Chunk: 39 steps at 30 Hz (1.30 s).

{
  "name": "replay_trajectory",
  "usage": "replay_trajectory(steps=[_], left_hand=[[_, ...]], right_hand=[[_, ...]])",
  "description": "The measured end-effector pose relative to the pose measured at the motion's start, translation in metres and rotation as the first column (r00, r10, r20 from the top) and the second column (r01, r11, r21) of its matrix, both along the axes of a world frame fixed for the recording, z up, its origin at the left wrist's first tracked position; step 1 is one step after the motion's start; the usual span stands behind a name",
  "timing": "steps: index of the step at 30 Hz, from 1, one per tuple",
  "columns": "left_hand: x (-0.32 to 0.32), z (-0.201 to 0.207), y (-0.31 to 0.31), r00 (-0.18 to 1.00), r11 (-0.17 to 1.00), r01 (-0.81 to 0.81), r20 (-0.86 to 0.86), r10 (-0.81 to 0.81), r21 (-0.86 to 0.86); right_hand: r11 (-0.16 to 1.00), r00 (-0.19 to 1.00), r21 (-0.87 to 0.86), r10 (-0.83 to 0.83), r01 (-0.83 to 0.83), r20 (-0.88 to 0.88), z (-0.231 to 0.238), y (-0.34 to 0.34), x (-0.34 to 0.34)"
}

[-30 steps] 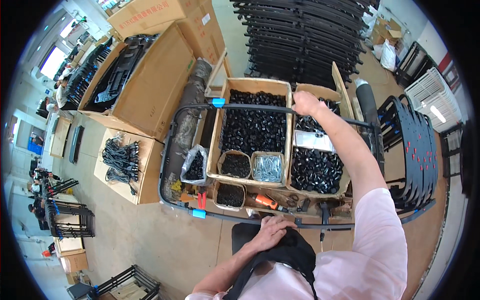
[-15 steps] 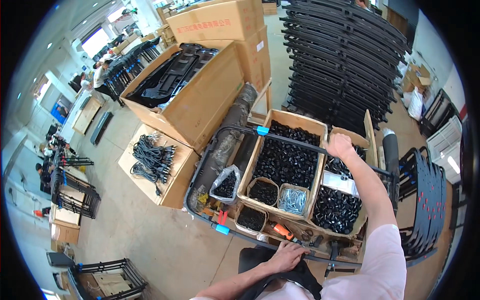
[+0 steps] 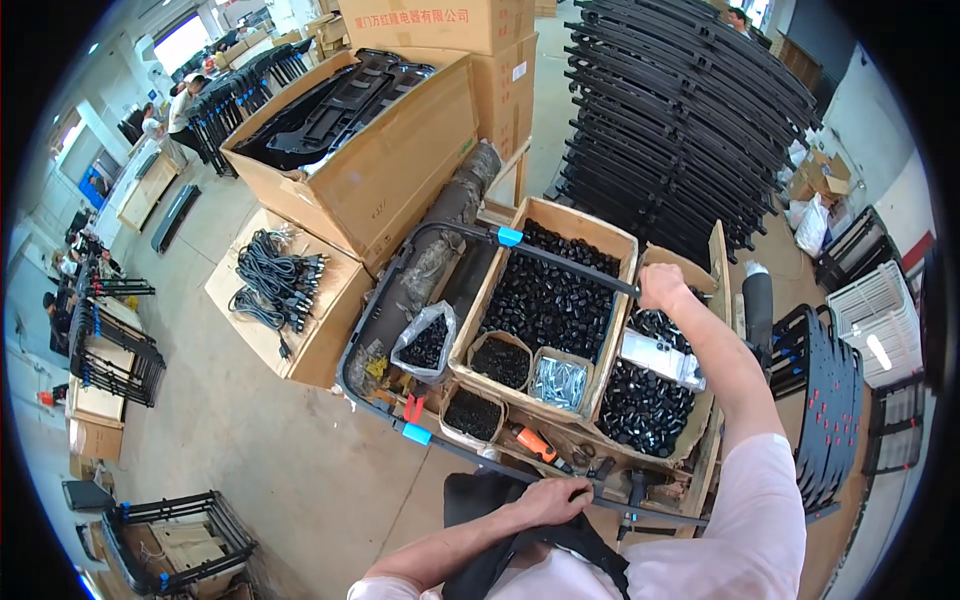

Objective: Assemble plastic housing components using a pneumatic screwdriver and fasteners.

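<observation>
Frame of black metal tubing (image 3: 572, 265), long and round-cornered with bright blue clips, spans the middle of the head view, slanting down toward the right. The right hand (image 3: 661, 285) is closed around its far bar; the left hand (image 3: 555, 500) is curled onto its near bar, close to the person's body.

Within the frame's outline, the far bar crosses above a rectangular pale wooden tray (image 3: 628, 262) full of small glossy black plastic pieces (image 3: 550, 300); whether bar and tray touch, I cannot tell. In the tray's near end sit a small cardboard box of dark bits (image 3: 500, 360) and, just beside it, another of silvery metal screws (image 3: 560, 382). To the right, under the right forearm, more black plastic pieces (image 3: 648, 405) fill a second bin, with a flat white packet (image 3: 662, 360) lying on them.

Left of the tray is a clear plastic bag of black pieces (image 3: 425, 340). Nearer the person, between tray and near bar, lie red-handled pliers (image 3: 414, 408), a small open container of black bits (image 3: 472, 415) and an orange-bodied power tool (image 3: 535, 442). Farther left, black coiled cables (image 3: 280, 280) rest on a pale wooden box. Beyond the tray rises a tall stack of black bars (image 3: 680, 130).
</observation>
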<state>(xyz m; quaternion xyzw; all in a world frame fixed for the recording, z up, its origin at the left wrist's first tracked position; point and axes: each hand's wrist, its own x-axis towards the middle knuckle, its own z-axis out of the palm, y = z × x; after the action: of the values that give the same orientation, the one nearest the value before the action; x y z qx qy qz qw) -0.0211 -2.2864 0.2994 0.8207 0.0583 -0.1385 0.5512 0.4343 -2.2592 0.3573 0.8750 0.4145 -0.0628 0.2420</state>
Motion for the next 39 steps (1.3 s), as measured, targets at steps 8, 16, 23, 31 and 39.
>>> replay_trajectory(steps=[8, 16, 23, 31, 39], left_hand=[[-0.001, -0.003, -0.005, 0.988, 0.994, -0.107, -0.107, 0.107, 0.004], [-0.006, -0.002, -0.007, 0.992, 0.998, -0.063, -0.109, 0.061, -0.014], [-0.008, -0.001, -0.003, 0.994, 0.993, -0.104, -0.047, 0.101, -0.05], [-0.012, 0.01, 0.004, 0.996, 0.991, -0.002, -0.092, 0.015, 0.134], [-0.001, 0.01, 0.003, 0.987, 0.986, 0.129, -0.109, -0.118, 0.105]], right_hand=[[0.992, 0.996, -0.092, -0.084, 0.087, 0.044, 0.0, -0.012, 0.006], [0.959, 0.989, 0.266, 0.066, -0.099, 0.13, -0.015, -0.02, 0.002], [1.0, 0.999, -0.028, -0.001, 0.002, 0.044, -0.022, -0.013, 0.01], [0.977, 0.98, 0.192, 0.052, -0.09, 0.19, -0.022, -0.003, 0.001], [1.0, 0.999, 0.003, 0.01, -0.01, -0.046, -0.011, 0.013, 0.001]])
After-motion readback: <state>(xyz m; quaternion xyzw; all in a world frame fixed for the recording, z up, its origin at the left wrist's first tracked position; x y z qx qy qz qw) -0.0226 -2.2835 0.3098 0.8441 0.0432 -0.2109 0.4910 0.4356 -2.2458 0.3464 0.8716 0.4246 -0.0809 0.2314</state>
